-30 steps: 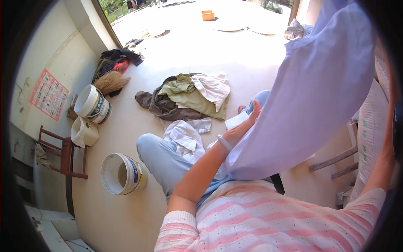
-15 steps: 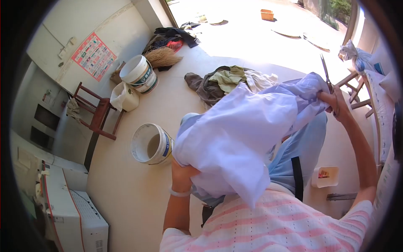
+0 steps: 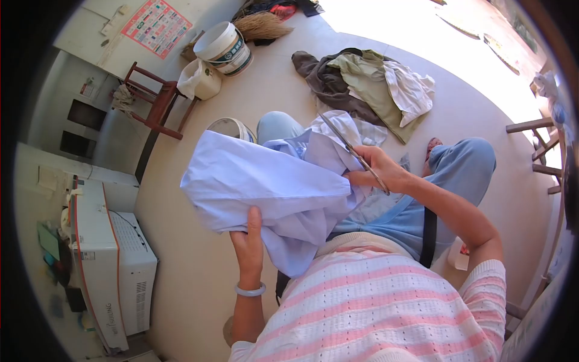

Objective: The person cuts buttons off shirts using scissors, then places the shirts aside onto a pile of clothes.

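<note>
A pale lavender-blue garment (image 3: pixel 259 181) is spread in front of my lap, held up between both hands. My left hand (image 3: pixel 248 241) grips its lower left edge, thumb on top and fingers hidden under the fabric. At the garment's right side, my right hand (image 3: pixel 381 171) pinches the cloth and also holds scissors (image 3: pixel 345 142). The blades look closed and point up and away to the left, over the bunched part of the cloth.
A pile of clothes (image 3: pixel 374 84) lies on the floor ahead. Left are a white bucket (image 3: pixel 226 48), a lined bin (image 3: pixel 202 81) and a wooden chair (image 3: pixel 158 107). Another bucket (image 3: pixel 238 128) is partly behind the garment. A wooden stool (image 3: pixel 537 139) stands right.
My right hand has come in from the far right toward the middle with the scissors and cloth. My left thumb now shows on top of the garment. The view has tilted downward.
</note>
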Tool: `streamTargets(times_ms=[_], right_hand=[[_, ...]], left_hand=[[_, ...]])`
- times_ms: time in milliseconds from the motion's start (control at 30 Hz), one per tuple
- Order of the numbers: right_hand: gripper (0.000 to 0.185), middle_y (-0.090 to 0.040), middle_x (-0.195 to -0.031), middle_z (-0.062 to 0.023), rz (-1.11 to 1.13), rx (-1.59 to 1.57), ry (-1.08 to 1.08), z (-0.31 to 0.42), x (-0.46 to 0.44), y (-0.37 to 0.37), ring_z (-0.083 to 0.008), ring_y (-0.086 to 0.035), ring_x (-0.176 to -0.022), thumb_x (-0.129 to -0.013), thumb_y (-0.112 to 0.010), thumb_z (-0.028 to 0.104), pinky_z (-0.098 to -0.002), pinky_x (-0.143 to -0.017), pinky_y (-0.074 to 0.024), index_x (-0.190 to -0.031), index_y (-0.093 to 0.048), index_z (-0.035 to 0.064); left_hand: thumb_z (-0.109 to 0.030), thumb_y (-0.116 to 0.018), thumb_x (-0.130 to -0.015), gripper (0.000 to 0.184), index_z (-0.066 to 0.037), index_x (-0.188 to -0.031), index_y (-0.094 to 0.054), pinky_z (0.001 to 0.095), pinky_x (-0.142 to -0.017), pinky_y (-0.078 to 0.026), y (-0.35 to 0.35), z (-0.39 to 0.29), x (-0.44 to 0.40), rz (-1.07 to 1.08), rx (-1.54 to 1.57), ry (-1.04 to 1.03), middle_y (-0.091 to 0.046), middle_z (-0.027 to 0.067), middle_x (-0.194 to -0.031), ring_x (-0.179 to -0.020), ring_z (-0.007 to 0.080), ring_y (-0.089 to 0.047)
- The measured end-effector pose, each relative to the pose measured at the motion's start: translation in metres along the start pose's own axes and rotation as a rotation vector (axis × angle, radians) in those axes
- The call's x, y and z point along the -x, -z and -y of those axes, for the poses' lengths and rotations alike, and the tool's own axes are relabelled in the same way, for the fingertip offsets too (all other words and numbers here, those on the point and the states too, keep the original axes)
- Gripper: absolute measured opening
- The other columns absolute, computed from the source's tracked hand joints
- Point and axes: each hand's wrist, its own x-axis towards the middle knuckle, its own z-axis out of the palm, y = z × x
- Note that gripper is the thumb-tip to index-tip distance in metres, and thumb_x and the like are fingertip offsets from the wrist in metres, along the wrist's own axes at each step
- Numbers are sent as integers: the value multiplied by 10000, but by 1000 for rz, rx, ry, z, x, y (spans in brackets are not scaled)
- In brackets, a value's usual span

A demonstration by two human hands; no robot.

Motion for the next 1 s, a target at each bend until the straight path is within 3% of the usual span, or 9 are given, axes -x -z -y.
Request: streamTargets(times_ms=[100, 167, 467, 633, 700, 733, 800, 933, 1000], right_hand=[[319, -588, -747, 23, -48, -2, 24, 0, -2, 11, -58, -532, -642, -789, -755, 259, -217, -528, -429, -957, -628, 20], [339, -602, -755, 4, -98, 18, -45, 14, 0, 11, -66, -539, -638, -793, -745, 285, -233, -508, -434, -970, -633, 19], [278, -616, -753, -13, -9, -41, -33, -4, -24, 6, -80, -571, -630, -792, -709, 219, -228, -507, -450, -963, -638, 11], [300, -636, -803, -16, 53, -140, -8, 0, -29, -9, -73, -582, -637, -804, -701, 215, -229, -513, -460, -1014, -644, 8], [308, -642, -820, -17, 63, -141, -28, -1, -28, -11, -70, -584, -645, -809, -696, 217, -228, -515, -459, -1029, -645, 9], [311, -637, -814, -15, 60, -182, -65, -6, -27, -11, -68, -580, -643, -810, -694, 223, -222, -515, -456, -1029, -641, 8], [314, -633, -807, -14, 59, -229, -108, -12, -26, -8, -66, -576, -641, -812, -692, 229, -217, -515, -453, -1029, -638, 8], [325, -612, -774, -11, -17, -142, -216, -4, -18, -4, -65, -553, -595, -785, -706, 213, -206, -488, -437, -1024, -628, 7], [321, -601, -757, -7, -69, -162, -206, -6, -19, -6, -62, -539, -565, -764, -713, 196, -201, -471, -421, -1009, -619, 12]], left_hand=[[-379, -511, -986, 550, 28, -1347, -429, 342, -954, -443, -11, 11, 8, 26, 215, 242, -539, 125, -1295, -1126, 215, -548], [-432, -486, -984, 558, -5, -1342, -439, 377, -978, -453, -16, 9, 11, 53, 749, 696, -536, 119, -1296, -1151, 239, -548], [-483, -435, -984, 598, -49, -1391, -374, 469, -1078, -376, -56, -59, 45, 182, 1087, 967, -475, 140, -1385, -1254, 293, -480], [-461, -512, -961, 573, -36, -1331, -413, 457, -1019, -419, -74, -50, 55, 235, 1079, 1067, -533, 148, -1295, -1155, 299, -542], [-493, -530, -947, 563, -5, -1228, -516, 365, -807, -483, -64, -48, 55, 332, 640, 1102, -624, 112, -1031, -879, 213, -594], [-493, -530, -947, 563, -5, -1228, -516, 365, -807, -483, -55, -45, 58, 328, 642, 1108, -624, 112, -1031, -879, 213, -594], [-404, -602, -935, 490, 3, -1204, -555, 282, -742, -482, -30, -41, 64, 729, 35, 642, -614, 67, -973, -828, 102, -558], [-233, -709, -877, 266, 8, -985, -674, 220, -556, -374, 1, -93, 48, 773, -383, 250, -512, -23, -669, -613, 42, -421], [-92, -771, -792, 119, -2, -843, -711, 221, -481, -284, 9, -98, 34, 308, -444, 135, -381, -72, -549, -530, 39, -321]])
